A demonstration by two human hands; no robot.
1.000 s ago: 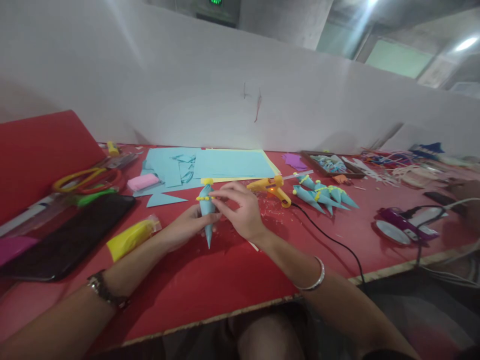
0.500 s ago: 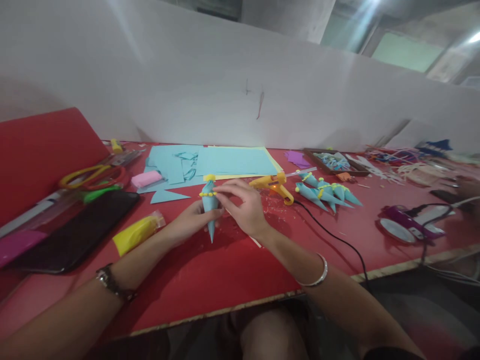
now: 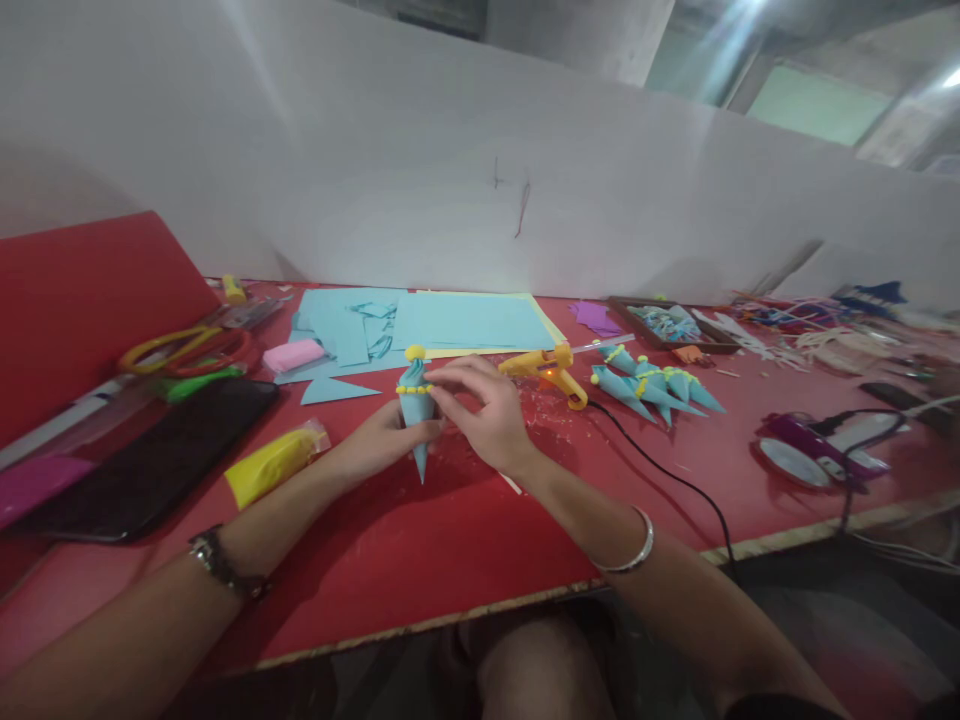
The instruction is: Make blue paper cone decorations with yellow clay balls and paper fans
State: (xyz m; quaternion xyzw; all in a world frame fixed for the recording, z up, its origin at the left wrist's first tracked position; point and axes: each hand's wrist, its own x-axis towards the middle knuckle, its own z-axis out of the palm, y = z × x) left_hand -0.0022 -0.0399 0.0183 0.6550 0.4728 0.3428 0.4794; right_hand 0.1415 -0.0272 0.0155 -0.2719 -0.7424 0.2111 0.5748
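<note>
Above one red table (image 3: 420,560) is one cone (image 3: 417,408), tip down in the left hand (image 3: 384,437): pale-blue body, twisted neck (image 3: 412,373), one yellow beaded band (image 3: 409,390), one yellow ball (image 3: 415,352) on top. Left fingers wrap the body; the right hand (image 3: 486,412) has its fingertips narrowed at the band's edge, any grip unclear. Nearby: one phone (image 3: 165,460), one cone cluster (image 3: 624,392) (overlapped, number unclear), one glue gun (image 3: 532,363), one yellow packet (image 3: 270,467), one pink block (image 3: 294,355).

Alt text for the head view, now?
Left hand holds a blue cone, tip down; right hand is at its yellow band. A glue gun and similar cones lie to the right on a red table.
</note>
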